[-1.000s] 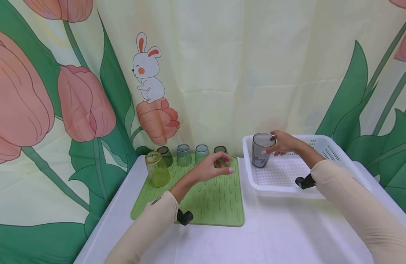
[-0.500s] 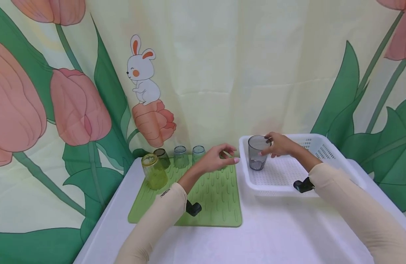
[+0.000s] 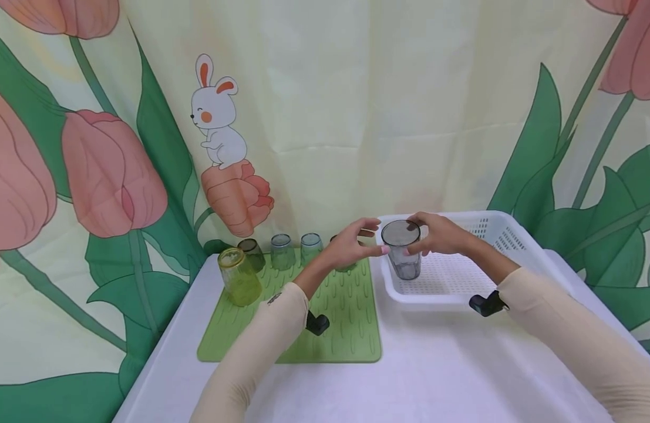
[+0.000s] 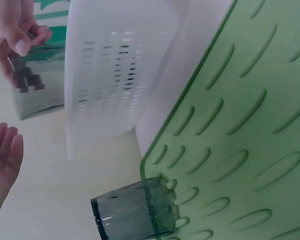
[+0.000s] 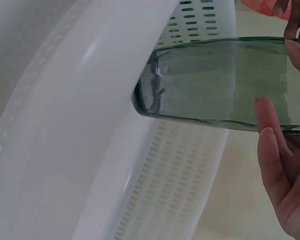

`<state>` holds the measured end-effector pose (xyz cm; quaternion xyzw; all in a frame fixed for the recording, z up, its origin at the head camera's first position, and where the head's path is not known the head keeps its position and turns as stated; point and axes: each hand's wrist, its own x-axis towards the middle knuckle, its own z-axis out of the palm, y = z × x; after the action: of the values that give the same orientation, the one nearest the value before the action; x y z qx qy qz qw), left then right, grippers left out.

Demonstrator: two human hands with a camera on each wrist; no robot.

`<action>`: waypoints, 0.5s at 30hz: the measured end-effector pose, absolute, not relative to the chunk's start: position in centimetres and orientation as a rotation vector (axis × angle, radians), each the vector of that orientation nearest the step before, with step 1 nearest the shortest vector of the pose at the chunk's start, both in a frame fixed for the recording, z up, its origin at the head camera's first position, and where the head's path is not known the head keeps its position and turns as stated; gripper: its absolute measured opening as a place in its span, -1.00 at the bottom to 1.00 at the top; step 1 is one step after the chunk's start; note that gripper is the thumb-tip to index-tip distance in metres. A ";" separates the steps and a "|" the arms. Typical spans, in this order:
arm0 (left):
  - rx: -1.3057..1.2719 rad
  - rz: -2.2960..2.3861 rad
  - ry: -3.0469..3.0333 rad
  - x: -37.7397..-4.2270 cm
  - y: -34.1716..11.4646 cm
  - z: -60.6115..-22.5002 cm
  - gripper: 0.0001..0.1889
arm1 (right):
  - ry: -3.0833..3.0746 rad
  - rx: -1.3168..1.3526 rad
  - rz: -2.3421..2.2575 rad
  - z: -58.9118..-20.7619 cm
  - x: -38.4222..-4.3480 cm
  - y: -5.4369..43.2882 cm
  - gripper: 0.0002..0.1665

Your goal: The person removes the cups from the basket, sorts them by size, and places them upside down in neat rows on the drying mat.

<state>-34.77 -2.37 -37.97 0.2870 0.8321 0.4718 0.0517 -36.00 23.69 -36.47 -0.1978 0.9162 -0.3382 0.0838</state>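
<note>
My right hand (image 3: 442, 235) holds a grey see-through drinking glass (image 3: 406, 267) near its rim, thumb and fingers on opposite sides. The glass is upright with its mouth up, tilted a little, at the left end of a white plastic basket (image 3: 464, 298). In the right wrist view, the glass (image 5: 205, 85) overlaps the basket wall; whether its base touches the floor is unclear. My left hand (image 3: 353, 244), fingers loosely bent and holding nothing, is beside the glass's left side. In the left wrist view, this hand (image 4: 5, 167) appears apart from the glass (image 4: 47, 82).
A green ribbed drying mat (image 3: 335, 329) lies left of the basket. Upturned glasses stand on it: a yellow one (image 3: 240, 282), a dark one (image 3: 253, 252), two bluish ones (image 3: 282, 252), and another dark one (image 4: 132, 212) partly behind my left hand. A printed curtain (image 3: 325, 117) hangs behind.
My left hand has moved right, from over the mat to beside the glass. The right hand has shifted the glass slightly left within the basket. The head view has turned a little right.
</note>
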 end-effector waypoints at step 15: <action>0.986 1.417 2.455 -34.0 -1.5 -36.5 0.02 | 2.764 -0.754 -1.179 -33.2 -31.2 22.9 -0.04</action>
<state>-34.02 -1.53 -36.52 0.3277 0.8159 0.4710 0.0702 -31.25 22.92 -33.16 -0.2433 0.8920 -0.3804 0.0219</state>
